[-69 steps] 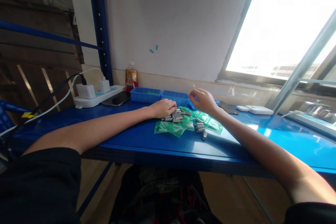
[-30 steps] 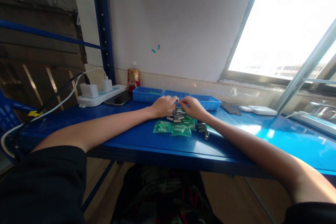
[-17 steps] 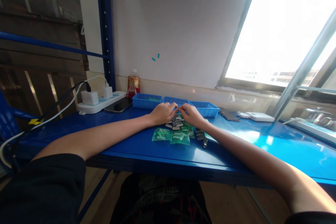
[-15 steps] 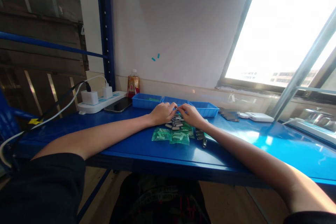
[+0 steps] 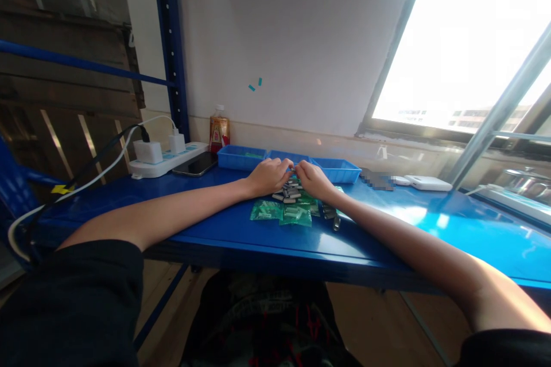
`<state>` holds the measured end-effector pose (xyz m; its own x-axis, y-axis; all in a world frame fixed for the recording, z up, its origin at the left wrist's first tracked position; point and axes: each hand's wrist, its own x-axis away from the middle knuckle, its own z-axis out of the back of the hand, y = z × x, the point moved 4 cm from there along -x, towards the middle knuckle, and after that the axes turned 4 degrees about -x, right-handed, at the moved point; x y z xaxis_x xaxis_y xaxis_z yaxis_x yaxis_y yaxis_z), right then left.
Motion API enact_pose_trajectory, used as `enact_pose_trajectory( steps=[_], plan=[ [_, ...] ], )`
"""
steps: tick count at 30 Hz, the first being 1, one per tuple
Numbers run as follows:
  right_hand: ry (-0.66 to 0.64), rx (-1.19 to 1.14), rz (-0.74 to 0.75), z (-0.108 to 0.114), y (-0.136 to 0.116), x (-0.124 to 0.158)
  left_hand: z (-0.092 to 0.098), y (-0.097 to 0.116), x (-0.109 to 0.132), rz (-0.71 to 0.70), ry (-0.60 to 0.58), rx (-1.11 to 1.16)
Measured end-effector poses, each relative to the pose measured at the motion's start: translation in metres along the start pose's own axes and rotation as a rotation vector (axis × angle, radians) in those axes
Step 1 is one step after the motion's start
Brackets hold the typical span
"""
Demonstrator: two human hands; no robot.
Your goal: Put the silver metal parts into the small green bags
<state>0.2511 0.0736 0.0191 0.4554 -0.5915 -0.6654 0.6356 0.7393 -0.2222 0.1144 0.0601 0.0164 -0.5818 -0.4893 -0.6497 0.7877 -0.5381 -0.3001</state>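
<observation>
My left hand [image 5: 270, 176] and my right hand [image 5: 313, 180] meet fingertip to fingertip above a pile of small metal cylinders [image 5: 291, 191]. Both are closed in a pinch; whatever sits between the fingers is too small to make out. Under and in front of the pile lie green clear packets, one on the left [image 5: 267, 210] and one nearer the middle [image 5: 296, 215], with small pieces inside. A few larger dark metal sleeves [image 5: 336, 222] rest below my right wrist. Just behind my hands stand blue plastic trays, the left one [image 5: 232, 159] holding something green.
A phone [image 5: 196, 164] and a white power strip [image 5: 167, 165] with chargers and cables lie at the left. A bottle [image 5: 219, 129] stands against the wall. White devices [image 5: 428, 183] are at the right, beside a slanted metal bar [image 5: 486, 137].
The whole view has shifted slightly, so the table appears a little higher. My right fingers look more curled in; both hands stay together over the pile.
</observation>
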Motion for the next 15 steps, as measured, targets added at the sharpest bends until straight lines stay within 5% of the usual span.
enact_pose_trajectory(
  steps=[15],
  plan=[
    [0.026,-0.043,0.024,-0.0028,0.0042,0.0024,-0.002,-0.0007,-0.0002,0.003,-0.007,-0.033]
  ],
)
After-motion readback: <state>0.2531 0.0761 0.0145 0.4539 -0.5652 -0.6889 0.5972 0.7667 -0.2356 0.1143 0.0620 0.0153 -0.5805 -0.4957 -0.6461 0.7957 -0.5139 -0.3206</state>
